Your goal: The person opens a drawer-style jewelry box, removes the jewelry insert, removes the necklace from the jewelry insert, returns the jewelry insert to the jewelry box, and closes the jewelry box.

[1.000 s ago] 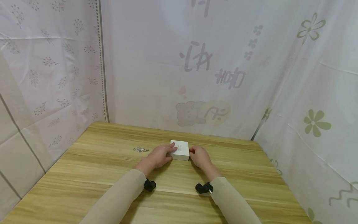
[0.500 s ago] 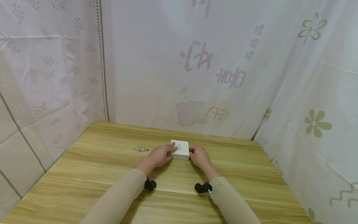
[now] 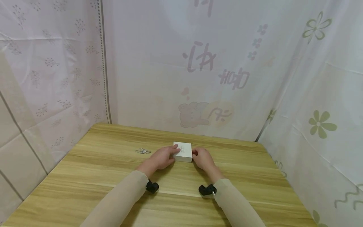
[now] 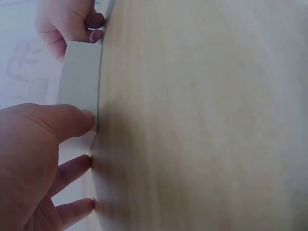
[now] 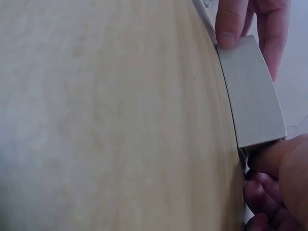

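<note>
A small white box [image 3: 184, 151] with dark print on its lid lies flat on the wooden table. My left hand [image 3: 162, 157] grips its left end, thumb [image 4: 77, 122] along the near side and a finger over the top. At the opposite end, my right hand [image 3: 203, 159] has curled fingers and pinches at the box's edge. In the right wrist view, the right thumb [image 5: 272, 156] meets a shaded opening in that end; what the fingertips hold there is hidden. Left of the left hand lies a silvery piece resembling jewellery [image 3: 143, 151], too small to make out.
The wooden table [image 3: 113, 170] ends at a back edge just beyond the box. Printed curtains [image 3: 147, 78] hang behind it and at both sides. Black wrist mounts [image 3: 152, 187] sit on both forearms, near the beige sleeves.
</note>
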### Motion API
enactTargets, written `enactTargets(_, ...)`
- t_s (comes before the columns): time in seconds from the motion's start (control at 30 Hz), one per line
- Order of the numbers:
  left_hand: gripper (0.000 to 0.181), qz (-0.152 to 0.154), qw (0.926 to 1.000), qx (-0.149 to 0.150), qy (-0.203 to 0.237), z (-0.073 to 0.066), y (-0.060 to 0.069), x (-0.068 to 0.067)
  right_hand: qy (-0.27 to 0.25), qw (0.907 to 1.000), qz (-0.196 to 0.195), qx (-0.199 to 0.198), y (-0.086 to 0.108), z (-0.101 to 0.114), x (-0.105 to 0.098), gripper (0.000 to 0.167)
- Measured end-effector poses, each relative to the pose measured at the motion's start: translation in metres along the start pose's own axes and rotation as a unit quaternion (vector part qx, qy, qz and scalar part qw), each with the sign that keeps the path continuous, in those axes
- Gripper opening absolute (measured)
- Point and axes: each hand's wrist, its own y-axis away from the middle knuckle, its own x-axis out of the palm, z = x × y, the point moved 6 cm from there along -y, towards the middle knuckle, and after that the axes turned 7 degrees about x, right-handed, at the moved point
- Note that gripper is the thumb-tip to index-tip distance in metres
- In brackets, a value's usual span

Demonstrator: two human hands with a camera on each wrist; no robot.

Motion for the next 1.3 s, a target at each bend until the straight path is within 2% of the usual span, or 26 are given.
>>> enactTargets(0.27, 0.058, 0.026, 0.9991, 0.011, -0.033, -0.004, 0.000, -0.002, -0.010, 0.9999, 0.010, -0.006, 0.002, -0.006, -0.003, 0.018)
enactTargets(0.5, 0.064, 0.043, 0.9973, -0.018, -0.057, -0.008, 0.001, -0.003, -0.021, 0.9997, 0.009, -0.002, 0.005, -0.015, -0.007, 0.017)
enactTargets(0.67, 0.071, 0.031, 0.9946, -0.019, -0.097, -0.029, 0.002, -0.002, -0.025, 0.9997, 0.000, 0.001, 0.007, -0.017, -0.011, 0.017)
enactTargets(0.77, 0.076, 0.026, 0.9912, -0.010, -0.129, -0.045, 0.003, 0.005, -0.030, 0.9995, -0.001, 0.004, 0.007, -0.018, -0.012, 0.017)
enactTargets(0.9, 0.085, 0.033, 0.9875, -0.020, -0.153, -0.062, 0.007, 0.015, -0.036, 0.9993, 0.005, 0.007, 0.006, -0.020, -0.012, 0.017)
enactTargets(1.1, 0.087, 0.048, 0.9853, -0.056, -0.154, -0.073, 0.013, 0.024, -0.039, 0.9992, 0.005, 0.006, 0.006, -0.021, -0.013, 0.018)
enactTargets(1.3, 0.090, 0.051, 0.9828, -0.068, -0.164, -0.074, 0.010, 0.027, -0.039, 0.9992, 0.001, 0.009, 0.006, -0.022, -0.013, 0.018)
